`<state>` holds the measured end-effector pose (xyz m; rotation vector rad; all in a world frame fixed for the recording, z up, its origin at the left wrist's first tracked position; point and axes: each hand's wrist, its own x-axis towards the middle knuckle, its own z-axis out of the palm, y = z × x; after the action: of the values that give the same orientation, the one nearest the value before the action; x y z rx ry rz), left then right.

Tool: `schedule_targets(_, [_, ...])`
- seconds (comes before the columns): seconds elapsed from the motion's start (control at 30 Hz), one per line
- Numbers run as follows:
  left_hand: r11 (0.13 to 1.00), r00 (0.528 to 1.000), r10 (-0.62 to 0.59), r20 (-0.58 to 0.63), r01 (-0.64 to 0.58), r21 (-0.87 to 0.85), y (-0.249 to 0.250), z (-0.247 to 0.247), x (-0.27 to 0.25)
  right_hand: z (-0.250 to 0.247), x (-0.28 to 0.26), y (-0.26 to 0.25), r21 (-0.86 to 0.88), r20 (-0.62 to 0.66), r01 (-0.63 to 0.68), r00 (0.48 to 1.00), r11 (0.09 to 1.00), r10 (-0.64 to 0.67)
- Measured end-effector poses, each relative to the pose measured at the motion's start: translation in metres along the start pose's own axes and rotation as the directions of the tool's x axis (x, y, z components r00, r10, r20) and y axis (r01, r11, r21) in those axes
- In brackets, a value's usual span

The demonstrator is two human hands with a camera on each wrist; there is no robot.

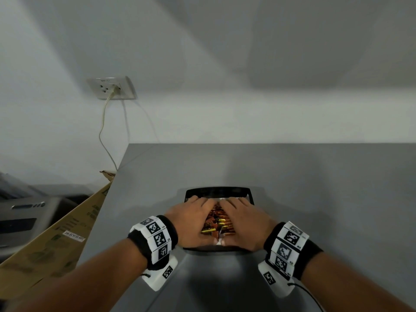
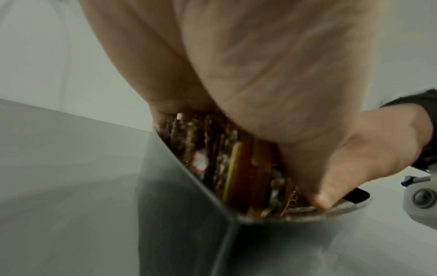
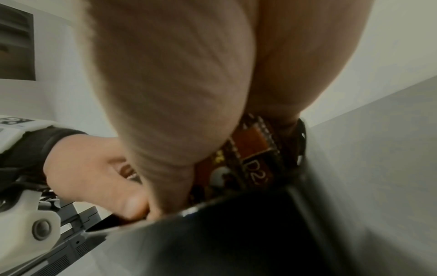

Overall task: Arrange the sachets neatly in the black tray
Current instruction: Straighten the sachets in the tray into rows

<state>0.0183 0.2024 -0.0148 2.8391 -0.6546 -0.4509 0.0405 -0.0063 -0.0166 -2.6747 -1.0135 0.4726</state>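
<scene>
A black tray (image 1: 218,191) sits on the grey table (image 1: 326,188) straight ahead of me. It holds a heap of red, brown and yellow sachets (image 1: 216,221). My left hand (image 1: 191,218) lies flat over the left side of the heap and my right hand (image 1: 244,218) over the right side, fingers stretched toward the far rim. Both thumbs meet at the near rim. The left wrist view shows the sachets (image 2: 236,168) standing on edge under my palm, inside the tray wall (image 2: 187,214). In the right wrist view the sachets (image 3: 250,147) press against the tray wall (image 3: 236,233). Most of the heap is hidden.
A cardboard box (image 1: 67,230) leans against the table's left edge, with a grey machine (image 1: 24,212) behind it. A wall socket (image 1: 112,87) with a cable hangs at the back left. Bare table surface lies to the right of and beyond the tray.
</scene>
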Motion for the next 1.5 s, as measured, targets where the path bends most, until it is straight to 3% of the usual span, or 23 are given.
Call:
schedule_targets(0.2, [0.999, 0.999, 0.034, 0.016, -0.033, -0.028, 0.003, 0.002, -0.011, 0.012, -0.009, 0.002, 0.021, -0.019, 0.019, 1.000, 1.000, -0.018])
schedule_targets(0.37, [1.000, 0.999, -0.005, 0.042, 0.005, 0.016, 0.010, 0.007, -0.020, 0.009, -0.025, -0.004, -0.077, 0.090, 0.034, 0.996, 0.996, -0.027])
schedule_targets(0.6, [0.999, 1.000, -0.015, -0.028, 0.016, 0.031, 0.016, 0.022, -0.015, 0.027, -0.018, -0.011, -0.063, -0.050, -0.014, 0.999, 0.998, 0.011])
schedule_targets(0.83, [0.999, 0.999, -0.032, -0.031, 0.031, -0.033, 0.018, 0.027, -0.014, 0.027, -0.013, -0.011, -0.094, -0.055, -0.022, 0.998, 0.995, 0.017])
schedule_targets(1.13, [0.999, 0.997, 0.001, -0.077, 0.003, 0.047, 0.021, 0.032, -0.019, 0.029, -0.017, -0.017, -0.131, -0.032, -0.029, 0.999, 0.991, 0.025])
schedule_targets(1.37, [0.995, 0.999, -0.003, -0.049, -0.002, -0.098, 0.019, 0.016, -0.024, 0.017, -0.020, -0.013, -0.043, 0.020, -0.046, 0.999, 0.998, 0.046])
schedule_targets(1.5, [0.968, 0.998, -0.042, 0.047, 0.052, -0.243, 0.017, -0.005, -0.031, -0.001, -0.020, -0.015, 0.038, 0.067, -0.066, 0.996, 0.997, 0.063])
